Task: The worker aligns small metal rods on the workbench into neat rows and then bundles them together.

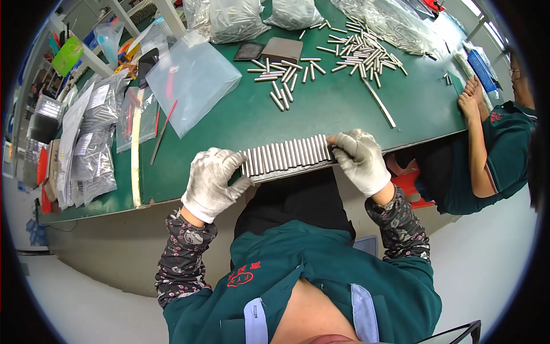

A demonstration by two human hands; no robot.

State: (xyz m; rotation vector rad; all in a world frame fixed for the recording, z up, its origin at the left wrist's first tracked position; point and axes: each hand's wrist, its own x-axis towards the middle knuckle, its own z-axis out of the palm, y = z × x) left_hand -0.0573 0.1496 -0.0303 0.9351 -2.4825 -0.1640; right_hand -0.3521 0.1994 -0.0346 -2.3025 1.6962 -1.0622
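Side by side at the table's near edge stands a row of short metal pins (286, 155), with a thin strip of metal showing along its front. My left hand (213, 182), in a white glove, holds the row's left end with thumb and fingers curved round it. At the other end, my right hand (362, 161), also gloved, grips with bent fingers; a fingertip shows bare. Farther back lie a small group of loose pins (282, 74) and a larger heap (366, 51).
On the green table (229, 123) are a grey block (282, 50), a metal bar (379, 103), a clear plastic sheet (195, 80) and a thin file-like tool (163, 133). Bagged pins (235, 20) line the back. Another person (487, 149) sits at the right.
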